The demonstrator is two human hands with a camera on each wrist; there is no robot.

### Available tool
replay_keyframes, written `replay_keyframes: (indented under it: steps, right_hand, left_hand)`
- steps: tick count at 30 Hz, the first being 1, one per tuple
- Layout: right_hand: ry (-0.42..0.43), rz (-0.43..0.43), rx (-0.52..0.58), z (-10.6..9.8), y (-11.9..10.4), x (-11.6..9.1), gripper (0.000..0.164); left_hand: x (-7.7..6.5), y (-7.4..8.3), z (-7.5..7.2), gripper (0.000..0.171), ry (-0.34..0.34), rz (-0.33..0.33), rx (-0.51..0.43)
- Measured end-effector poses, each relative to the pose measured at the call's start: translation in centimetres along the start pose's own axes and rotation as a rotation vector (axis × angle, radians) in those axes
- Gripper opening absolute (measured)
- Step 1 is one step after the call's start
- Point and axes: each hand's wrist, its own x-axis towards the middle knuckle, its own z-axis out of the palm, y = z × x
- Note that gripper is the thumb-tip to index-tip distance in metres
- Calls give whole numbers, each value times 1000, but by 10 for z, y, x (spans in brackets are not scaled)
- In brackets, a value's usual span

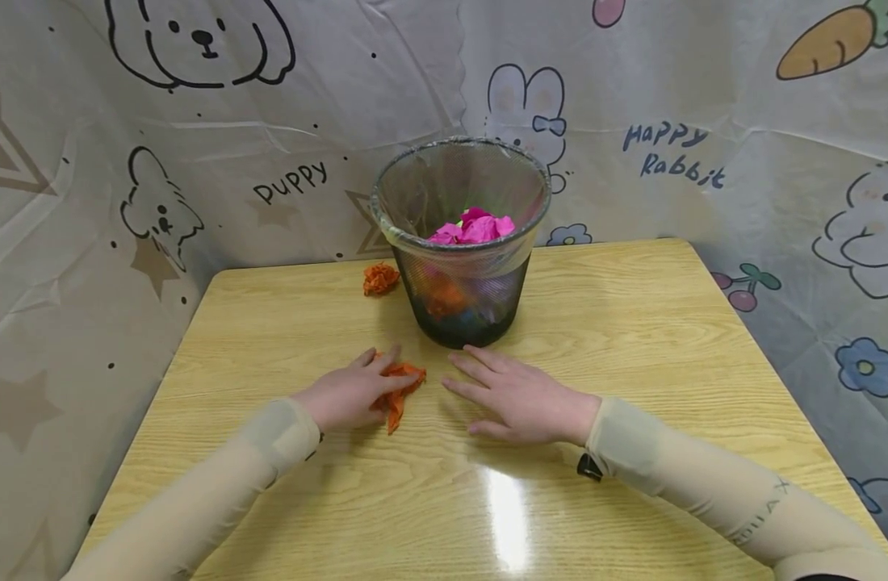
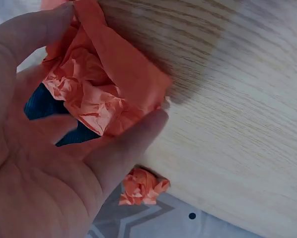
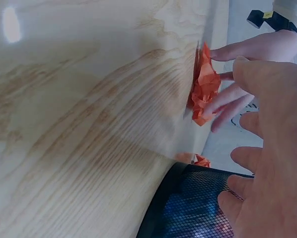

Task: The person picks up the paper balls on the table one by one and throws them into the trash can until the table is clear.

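A crumpled piece of orange paper (image 1: 398, 390) lies on the table at my left hand (image 1: 348, 394). The left hand holds it loosely, thumb along one edge and fingers about the other side; in the left wrist view the orange paper (image 2: 104, 84) shows creased folds between them. My right hand (image 1: 520, 395) is spread palm down over the wood, fingers apart, with nothing in it. Its fingertips point toward the orange paper, just in front of the basket. In the right wrist view the right hand (image 3: 280, 144) has its fingers a little bent, apart from the orange paper (image 3: 206, 88).
A black mesh wastebasket (image 1: 467, 315) with a clear liner stands at the table's back, holding pink and orange crumpled paper. To its left sits a small orange paper ball (image 1: 381, 279). Behind the wooden table (image 1: 618, 323) hangs a cartoon-printed cloth (image 1: 415, 73).
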Motion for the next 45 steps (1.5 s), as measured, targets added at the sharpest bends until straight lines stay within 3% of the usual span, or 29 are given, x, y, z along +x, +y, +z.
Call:
replay_keyframes:
  steps: [7, 14, 19, 25, 32, 38, 42, 45]
  right_hand:
    - [0, 0, 16, 1, 0, -1, 75]
    - [20, -25, 9, 2, -1, -2, 74]
    - [6, -14, 14, 2, -2, -2, 73]
    - [-6, -17, 2, -2, -4, -2, 74]
    - [-21, -12, 1, -15, -5, -4, 74]
    - [-5, -23, -10, -32, -3, -11, 73]
    - [-2, -32, -22, -44, -3, -15, 73]
    - [2, -39, -30, -53, -3, -18, 74]
  left_hand:
    - [1, 3, 3, 54, -7, 36, 61]
    - [0, 0, 7, 32, 106, 111, 82]
    - [-2, -3, 11, 19, 171, 116, 74]
    - [-4, -9, 11, 21, 199, 131, 28]
    - [-15, -11, -16, 24, 183, 127, -55]
    - [-23, -4, -42, 24, 159, 62, -99]
    - [-26, 1, -57, 39, 132, 25, -126]
    - [-28, 5, -67, 34, 151, 49, -115]
